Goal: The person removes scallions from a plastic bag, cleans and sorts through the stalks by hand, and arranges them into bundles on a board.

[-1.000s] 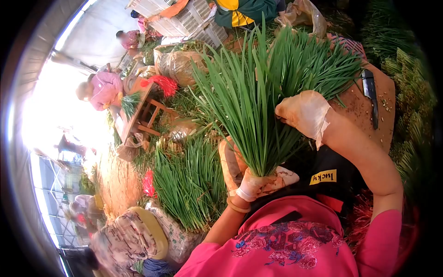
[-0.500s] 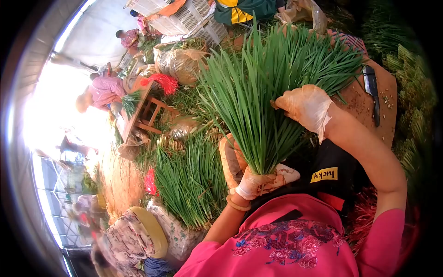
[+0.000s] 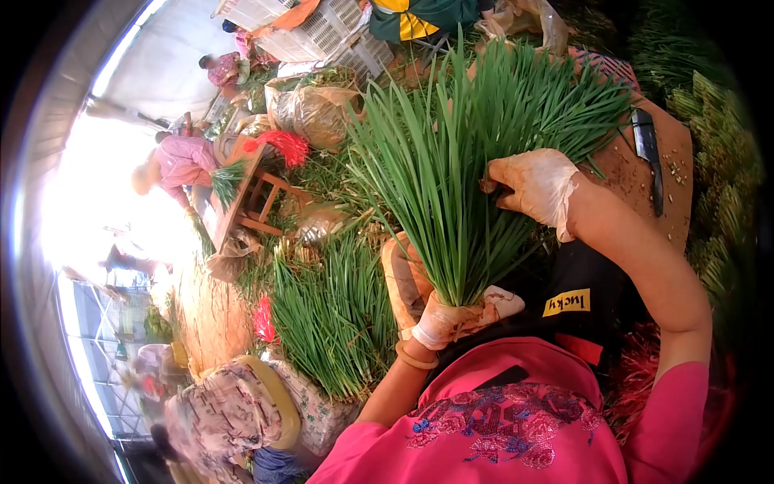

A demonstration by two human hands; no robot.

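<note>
A thick bunch of green chives [image 3: 439, 194] stands upright before me, its leaves fanning out towards the top. My left hand [image 3: 453, 321], in a soiled thin glove with a bangle at the wrist, is closed round the base of the bunch. At the right side of the leaves is my right hand [image 3: 532, 184], also in a stained, loose glove. Its fingers are curled in against the leaves; whatever may be between the fingertips is too small to make out. Behind the bunch, more cut chives [image 3: 556, 105] lie on a brown board [image 3: 673, 153].
A knife [image 3: 647, 157] with a black handle lies on the board. Another heap of chives [image 3: 334, 315] is at my left. Beyond are a wooden stool [image 3: 262, 202], red ties [image 3: 282, 147], white crates [image 3: 322, 32] and a plastic bag [image 3: 310, 113]. Several people work nearby, one [image 3: 234, 411] close at left.
My right hand's fingers have shifted slightly along the leaves and curled with a small gap showing. The left hand keeps its grip on the bunch. The person at lower left has moved a little.
</note>
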